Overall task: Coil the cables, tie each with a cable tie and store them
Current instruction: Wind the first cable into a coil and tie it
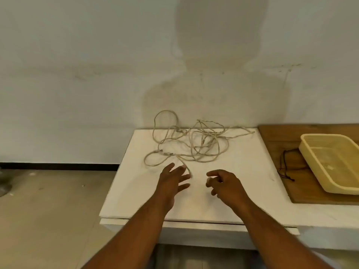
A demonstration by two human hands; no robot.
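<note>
A loose tangle of beige cables [196, 144] sprawls over the back of the white table [242, 171], some loops leaning against the wall. One cable end runs forward to about the fingertips of my left hand [172, 181], whose fingers are spread and straight; whether they touch it is unclear. My right hand [223, 184] hovers just to the right with loosely curled fingers and holds nothing. Thin dark ties [284, 167] lie on the wooden board [272, 136] at the right.
A pale yellow plastic basket [330, 162] sits on the wooden board at the right edge. The wall stands directly behind the table. Bare floor lies to the left of the table.
</note>
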